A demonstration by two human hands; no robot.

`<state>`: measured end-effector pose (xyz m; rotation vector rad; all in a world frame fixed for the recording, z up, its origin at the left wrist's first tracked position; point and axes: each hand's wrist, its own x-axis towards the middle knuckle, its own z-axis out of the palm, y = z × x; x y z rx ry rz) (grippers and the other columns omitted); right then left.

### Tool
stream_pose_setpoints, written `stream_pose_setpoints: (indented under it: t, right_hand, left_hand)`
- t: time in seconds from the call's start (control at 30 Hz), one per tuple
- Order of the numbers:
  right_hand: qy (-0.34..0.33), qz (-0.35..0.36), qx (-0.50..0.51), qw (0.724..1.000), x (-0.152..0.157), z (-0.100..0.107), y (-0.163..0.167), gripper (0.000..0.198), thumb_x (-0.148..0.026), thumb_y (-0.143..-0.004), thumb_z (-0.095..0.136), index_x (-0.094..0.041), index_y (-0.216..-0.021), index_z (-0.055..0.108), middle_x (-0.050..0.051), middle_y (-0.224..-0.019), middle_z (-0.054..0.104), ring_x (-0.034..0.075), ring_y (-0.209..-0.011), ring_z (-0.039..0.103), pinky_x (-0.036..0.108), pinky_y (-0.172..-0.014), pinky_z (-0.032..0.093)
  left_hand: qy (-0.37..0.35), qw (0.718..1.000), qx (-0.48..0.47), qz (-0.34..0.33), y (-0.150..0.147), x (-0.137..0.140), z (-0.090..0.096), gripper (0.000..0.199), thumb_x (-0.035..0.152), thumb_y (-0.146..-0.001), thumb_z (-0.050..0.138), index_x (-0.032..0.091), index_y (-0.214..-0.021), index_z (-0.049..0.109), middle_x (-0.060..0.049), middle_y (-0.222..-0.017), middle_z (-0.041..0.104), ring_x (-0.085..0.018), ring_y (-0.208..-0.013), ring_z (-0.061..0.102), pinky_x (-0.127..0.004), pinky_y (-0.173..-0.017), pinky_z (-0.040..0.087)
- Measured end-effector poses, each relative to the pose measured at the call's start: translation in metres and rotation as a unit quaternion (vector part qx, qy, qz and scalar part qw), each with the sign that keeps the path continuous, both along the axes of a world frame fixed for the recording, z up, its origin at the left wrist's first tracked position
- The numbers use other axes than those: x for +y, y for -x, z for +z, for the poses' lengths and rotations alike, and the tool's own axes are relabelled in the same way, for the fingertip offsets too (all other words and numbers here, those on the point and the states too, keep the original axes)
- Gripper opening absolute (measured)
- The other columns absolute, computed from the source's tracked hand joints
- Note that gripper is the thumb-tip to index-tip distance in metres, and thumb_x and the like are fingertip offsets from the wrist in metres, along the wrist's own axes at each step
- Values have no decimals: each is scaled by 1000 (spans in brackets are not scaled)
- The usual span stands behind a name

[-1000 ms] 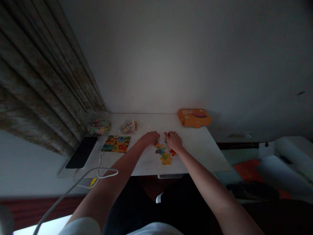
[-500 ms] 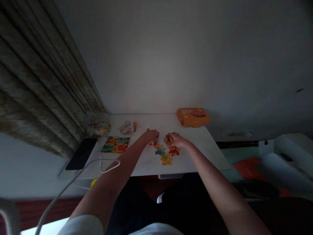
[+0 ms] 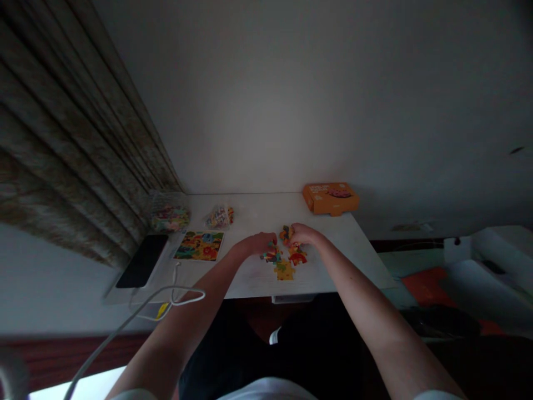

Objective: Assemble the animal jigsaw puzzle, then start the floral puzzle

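1. Progress: early, my read. Only a small group of jigsaw pieces is out on the tabletop (image 3: pixel 333 261), between and just below the two hands.
2. Group: a yellow piece (image 3: pixel 285 271) lies nearest the body; a teal piece (image 3: pixel 272 257) sits up and left of it, seemingly meeting it at a corner. Can't tell if they interlock. A red piece (image 3: pixel 298 259) lies just right, under the right hand, apparently not joined to the yellow one.
3. Left over: many more pieces sit in a small clear bag (image 3: pixel 219 216), and a larger clear bag (image 3: pixel 170 215) has colourful contents, too blurred to sort out. Picture card (image 3: pixel 200 245) lies flat left of the left forearm, face up. Full outline isn't laid out; no complete row or edge visible.
4. Left hand (image 3: pixel 262 243): back of hand up, fingers curled down at the teal piece's top edge. Grip looks bent inward; fingers hide whether it pinches anything, can't tell.
5. Right hand (image 3: pixel 300 234): reaches in from the right, wrist bent inward, grip pinching an orange-and-dark piece (image 3: pixel 286 233) above the red one.
6. Arms: both stretched forward, converging, hands near each other, not touching. Orange box (image 3: pixel 332 199) stands well apart, at the back right.
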<state>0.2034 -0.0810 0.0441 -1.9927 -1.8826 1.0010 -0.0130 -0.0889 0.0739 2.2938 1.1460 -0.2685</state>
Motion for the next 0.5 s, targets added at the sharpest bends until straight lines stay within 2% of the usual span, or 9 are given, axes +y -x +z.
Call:
stream_pose_setpoints:
  t: [0.1,0.23,0.3,0.4,0.5]
  right_hand:
    - [4,-16,58,998,-5,-1,-3,31,-20,-63,83,-15,-91,71,6,-84,77,20,-75,72,23,-61,54]
    - [14,-45,154,987,-14,0,-24,35,-17,-67,79,-15,-99,65,8,-98,76,21,-86,72,24,-67,55]
    - [59,-13,164,985,-21,1,-36,39,-17,-66,80,-17,-102,64,7,-99,76,20,-86,72,24,-69,56]
    - [123,53,132,982,-32,1,-47,54,-13,-57,85,-19,-107,64,3,-97,75,20,-87,72,26,-72,57]
    - [120,90,77,986,-41,1,-46,66,-8,-50,87,-21,-111,65,1,-99,74,21,-93,71,27,-78,57]
  left_hand:
    - [31,999,-3,27,-2,-6,-9,40,27,-88,70,23,-126,62,-9,-122,72,-21,-99,71,-25,-75,51]
    - [26,998,-19,48,-2,-7,-21,53,32,-80,80,21,-127,60,-12,-129,67,-23,-103,70,-26,-78,53]
    - [11,999,-16,51,-3,-7,-23,58,36,-76,84,19,-126,60,-14,-131,64,-25,-106,69,-27,-81,54]
    - [6,998,17,62,-6,-6,-24,67,41,-71,87,17,-127,58,-18,-134,61,-27,-106,69,-29,-80,55]
    - [3,996,56,69,-12,-5,-22,78,41,-64,90,15,-130,57,-22,-137,58,-30,-107,70,-31,-82,56]
